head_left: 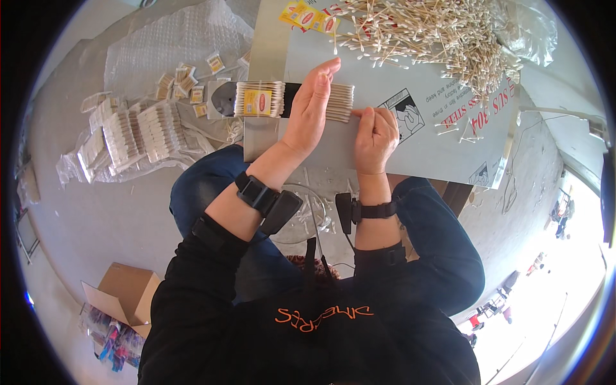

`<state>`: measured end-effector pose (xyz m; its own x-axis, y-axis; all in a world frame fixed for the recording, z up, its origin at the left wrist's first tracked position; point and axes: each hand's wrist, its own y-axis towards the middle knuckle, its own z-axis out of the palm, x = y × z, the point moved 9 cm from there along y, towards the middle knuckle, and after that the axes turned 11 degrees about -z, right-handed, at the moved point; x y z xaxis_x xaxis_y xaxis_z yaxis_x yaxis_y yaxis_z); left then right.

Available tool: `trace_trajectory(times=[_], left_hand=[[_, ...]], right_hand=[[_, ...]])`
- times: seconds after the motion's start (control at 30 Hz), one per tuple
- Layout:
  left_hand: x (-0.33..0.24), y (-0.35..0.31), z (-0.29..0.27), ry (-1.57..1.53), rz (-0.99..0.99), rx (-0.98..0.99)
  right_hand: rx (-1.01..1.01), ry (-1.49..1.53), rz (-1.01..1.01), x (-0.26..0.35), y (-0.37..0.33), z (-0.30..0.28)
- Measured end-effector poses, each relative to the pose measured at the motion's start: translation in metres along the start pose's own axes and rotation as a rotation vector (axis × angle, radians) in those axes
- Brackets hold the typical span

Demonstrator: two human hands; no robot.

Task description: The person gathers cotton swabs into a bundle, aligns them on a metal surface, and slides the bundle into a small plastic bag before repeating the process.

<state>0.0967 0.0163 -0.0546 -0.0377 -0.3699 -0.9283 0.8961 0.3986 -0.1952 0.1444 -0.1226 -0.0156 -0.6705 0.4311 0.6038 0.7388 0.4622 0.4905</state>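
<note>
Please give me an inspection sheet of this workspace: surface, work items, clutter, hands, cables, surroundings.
Surface: grey board across the person's lap.
Work items: row of cotton swabs under both hands; labelled swab bundle beside them; loose swab pile at the far end.
Clutter: packed bundles on plastic wrap, small paper labels, open cardboard box.
Hands: left hand flat, edge-on against the swabs; right hand pinching their ends.
Cables: thin cable from the right wrist strap.
Surroundings: grey concrete floor.

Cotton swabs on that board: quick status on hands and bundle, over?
Left hand flat, edge-on against the row of swabs. Right hand pinching the row's end. Labelled bundle beside it; loose swab pile beyond.
</note>
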Motion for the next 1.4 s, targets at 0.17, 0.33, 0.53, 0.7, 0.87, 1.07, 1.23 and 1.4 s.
trace_trajectory(times=[0.17, 0.33, 0.53, 0.7, 0.87, 1.07, 1.23, 1.4], left_hand=[[0.001, 0.0, 0.0, -0.002, -0.007, -0.009], [0.0, 0.0, 0.0, -0.002, 0.001, -0.013], [0.001, 0.0, 0.0, -0.022, -0.022, -0.017], [0.001, 0.0, 0.0, -0.032, -0.031, -0.022], [0.002, 0.0, -0.001, -0.014, -0.031, -0.023], [0.001, -0.001, -0.005, -0.104, 0.005, -0.089], [0.003, 0.001, 0.002, -0.069, -0.032, -0.02], [0.004, 0.0, 0.003, -0.092, -0.049, -0.016]], right_hand=[[0.001, 0.002, 0.034, 0.0, 0.002, 0.001], [0.05, 0.004, 0.07, -0.006, 0.002, 0.003], [0.269, -0.014, 0.295, -0.02, 0.015, 0.013], [0.394, -0.098, 0.288, -0.023, 0.014, 0.022], [0.4, -0.117, 0.215, -0.018, 0.016, 0.023], [0.338, 0.024, 0.241, -0.019, 0.016, 0.012], [0.2, 0.234, 0.457, -0.059, 0.006, -0.009], [-0.581, 0.67, 0.786, -0.124, -0.032, -0.07]])
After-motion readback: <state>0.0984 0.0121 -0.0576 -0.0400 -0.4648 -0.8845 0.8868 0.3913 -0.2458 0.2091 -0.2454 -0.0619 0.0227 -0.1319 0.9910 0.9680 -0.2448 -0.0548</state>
